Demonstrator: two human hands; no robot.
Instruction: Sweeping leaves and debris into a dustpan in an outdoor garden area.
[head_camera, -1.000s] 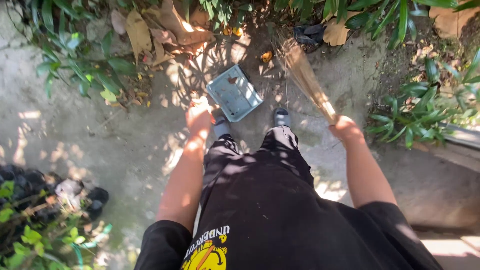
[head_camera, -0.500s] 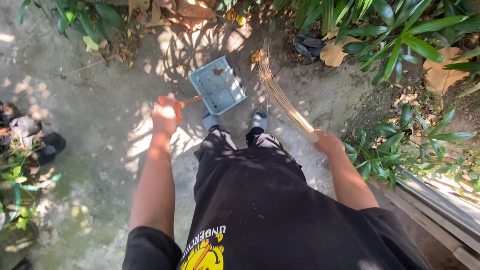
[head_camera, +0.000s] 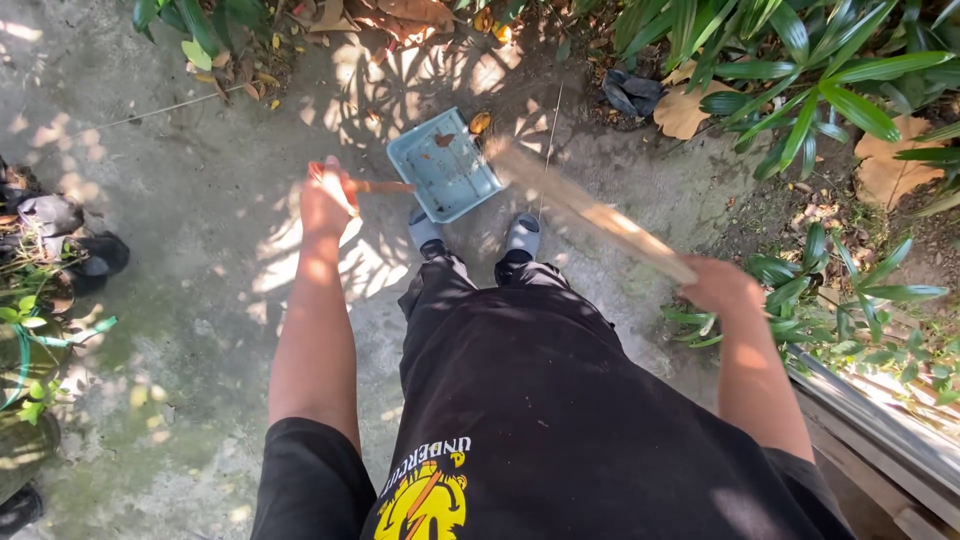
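The left hand gripped the orange handle of a pale blue plastic dustpan on the concrete ground. The right hand clasped a straw broom; a hard stroke could likely scatter leaves past the tilted pan.

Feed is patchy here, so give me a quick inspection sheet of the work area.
Surface: concrete ground, dappled with shade, mossy at left.
Job's things: light blue dustpan holding leaf bits; straw broom, blurred.
Clutter: dry leaves along the plants; dark scrap.
Grippers: left hand grips the dustpan's orange handle; right hand grips the broom.
Cables: thin line across the ground.
Surroundings: green plants; pots at left.
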